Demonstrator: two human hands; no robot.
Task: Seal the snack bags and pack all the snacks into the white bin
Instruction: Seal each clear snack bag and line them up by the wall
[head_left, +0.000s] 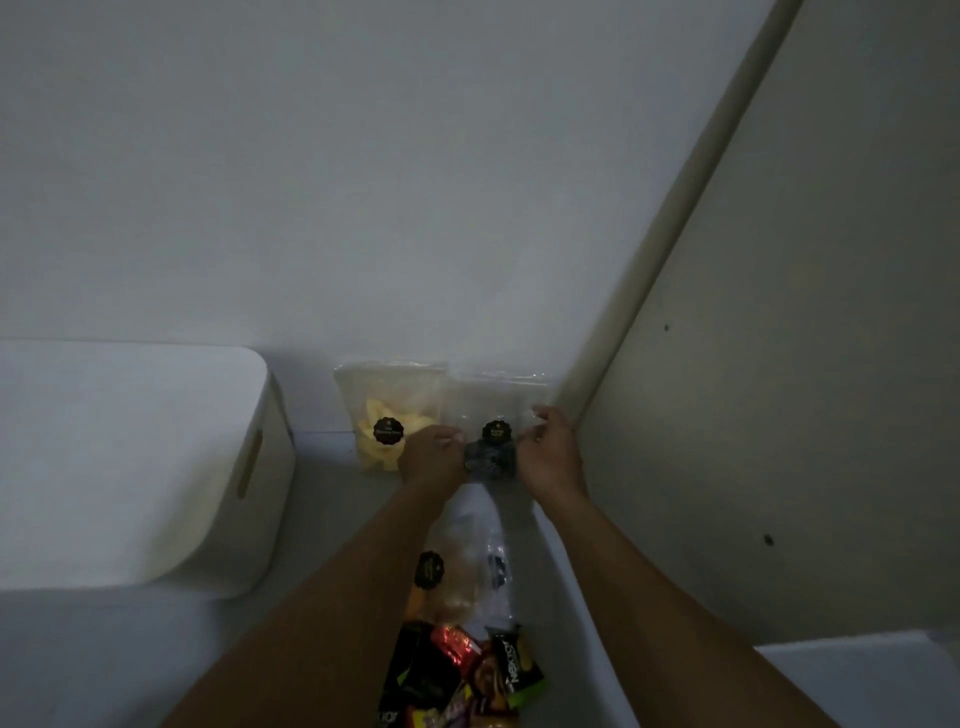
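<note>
- Pinching the clear bag of dark snacks (496, 434) by its side edges, our left hand (434, 460) and right hand (550, 452) curl their fingers on it; it stands against the wall.
- A yellow chip bag (387, 421) stands just left of it.
- Wrapped snacks (457, 670) lie nearer us.
- The white bin (156, 467) sits far left.

white bin (130, 467) cut by left edge | wrapped snacks (457, 675) cut by bottom edge | dark-snack bag (493, 405) partly covered (label (497, 431) unreadable)

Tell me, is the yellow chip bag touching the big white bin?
Apart. The head view shows a strip of bare grey surface between the white bin and the yellow chip bag.
</note>
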